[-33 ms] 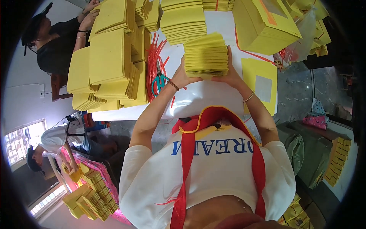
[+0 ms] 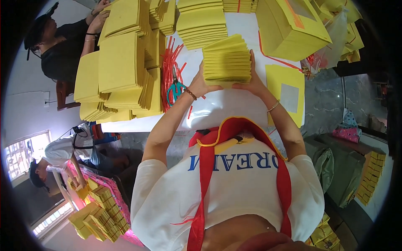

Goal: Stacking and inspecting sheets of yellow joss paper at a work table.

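Between my two hands stands a thick stack of yellow envelopes (image 2: 227, 62), its layered edges facing me. My left hand (image 2: 202, 82) is wrapped on its left side, thumb along the near lower edge. On the opposite side my right hand (image 2: 254, 78) presses in the same way. Fingertips on the far side are partly hidden by the stack. Teal-handled scissors (image 2: 175, 90) lie left of my left hand, beside a bundle of red strips (image 2: 169, 58). To the right of my right hand rests a flat yellow envelope with a pale window (image 2: 274, 81).
High piles of yellow envelopes (image 2: 119, 62) fill the table's left side, with another stack (image 2: 203, 27) at the back. A big yellow block (image 2: 289, 42) and a clear plastic bag (image 2: 333, 46) stand back right. One person (image 2: 60, 54) works far left, another (image 2: 63, 150) lower left.
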Motion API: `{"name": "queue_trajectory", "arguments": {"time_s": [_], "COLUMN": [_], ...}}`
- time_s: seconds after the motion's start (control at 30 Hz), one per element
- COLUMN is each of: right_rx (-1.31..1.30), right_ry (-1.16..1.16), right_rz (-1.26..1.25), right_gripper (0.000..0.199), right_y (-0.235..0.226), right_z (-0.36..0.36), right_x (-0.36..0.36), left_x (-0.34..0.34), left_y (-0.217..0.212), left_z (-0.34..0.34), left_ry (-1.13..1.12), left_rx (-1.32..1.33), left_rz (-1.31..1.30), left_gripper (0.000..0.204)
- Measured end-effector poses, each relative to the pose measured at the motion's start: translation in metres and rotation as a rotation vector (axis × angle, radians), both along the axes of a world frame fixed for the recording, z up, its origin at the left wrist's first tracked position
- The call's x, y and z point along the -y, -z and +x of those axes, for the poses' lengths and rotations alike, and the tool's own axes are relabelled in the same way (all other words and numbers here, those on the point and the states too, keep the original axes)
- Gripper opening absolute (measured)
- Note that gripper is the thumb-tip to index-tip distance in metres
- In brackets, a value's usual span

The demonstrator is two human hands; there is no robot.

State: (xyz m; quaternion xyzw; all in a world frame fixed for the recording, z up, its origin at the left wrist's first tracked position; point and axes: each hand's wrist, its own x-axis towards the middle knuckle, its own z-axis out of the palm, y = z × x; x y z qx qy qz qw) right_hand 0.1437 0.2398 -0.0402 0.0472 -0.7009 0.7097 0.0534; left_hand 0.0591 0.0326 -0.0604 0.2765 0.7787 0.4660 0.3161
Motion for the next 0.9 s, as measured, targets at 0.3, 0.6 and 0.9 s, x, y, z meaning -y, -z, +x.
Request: {"name": "queue_trajectory", "arguments": {"time_s": [0.3, 0.6, 0.9], "right_rx": [-0.043, 0.062, 0.079], "right_ry": [0.003, 0.01, 0.065], "right_rz": [0.283, 0.042, 0.072], "right_gripper": [0.126, 0.121, 0.101], "right_y": [0.01, -0.001, -0.006], "right_z": [-0.011, -0.015, -0.007], "right_x": [-0.006, 0.002, 0.015], "left_x": [0.006, -0.001, -0.008], "left_y": [0.003, -0.002, -0.036], "left_z": [-0.001, -0.014, 0.002], "left_ry": [0.051, 0.142, -0.085], "left_rx": [0.024, 0.025, 0.321], "left_rz": [-0.02, -0.089, 0.893], "left_gripper": [0.115, 0.114, 0.088]}}
